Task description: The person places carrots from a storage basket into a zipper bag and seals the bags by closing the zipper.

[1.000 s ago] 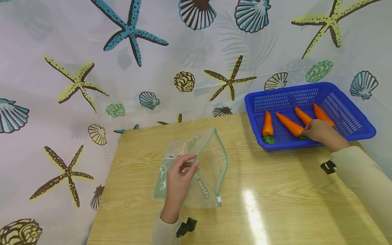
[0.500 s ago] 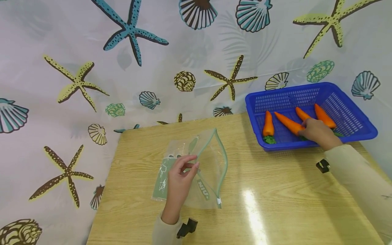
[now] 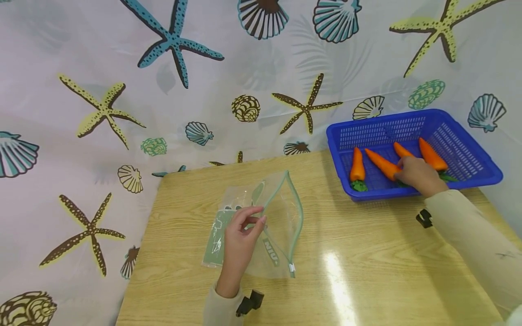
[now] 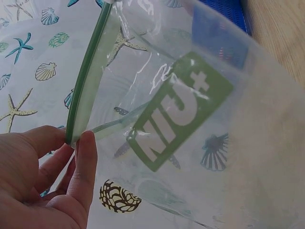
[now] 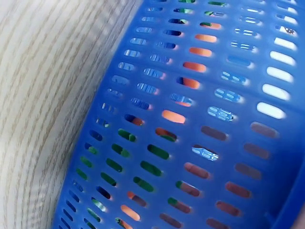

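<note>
With thumb and fingertips my left hand (image 3: 240, 240) pinches the green zip edge of a clear zip bag (image 3: 281, 222), whose mouth gapes toward the right. In the left wrist view the hand (image 4: 52, 176) holds that edge at a corner of the opening, beside the bag's green label (image 4: 181, 109). My right hand (image 3: 419, 174) reaches into a blue plastic basket (image 3: 379, 194) and grips an orange carrot (image 3: 381, 162) by its thick, green-topped end. Its fingertips are partly hidden. Other carrots lie around it: one at the left (image 3: 357, 165), one partly behind the hand (image 3: 401, 149), one at the right (image 3: 432, 155).
The basket stands at the back right of the wooden table (image 3: 359, 253); its slotted wall (image 5: 190, 119) fills much of the right wrist view. A patterned cloth (image 3: 212, 81) with starfish and shells hangs behind. A green-printed flat part (image 3: 214, 240) lies under my left hand.
My right hand has shifted a little left inside the basket, and the carrot at its fingers has slid slightly left too. More of the right-hand carrot shows. My left hand stays at the bag.
</note>
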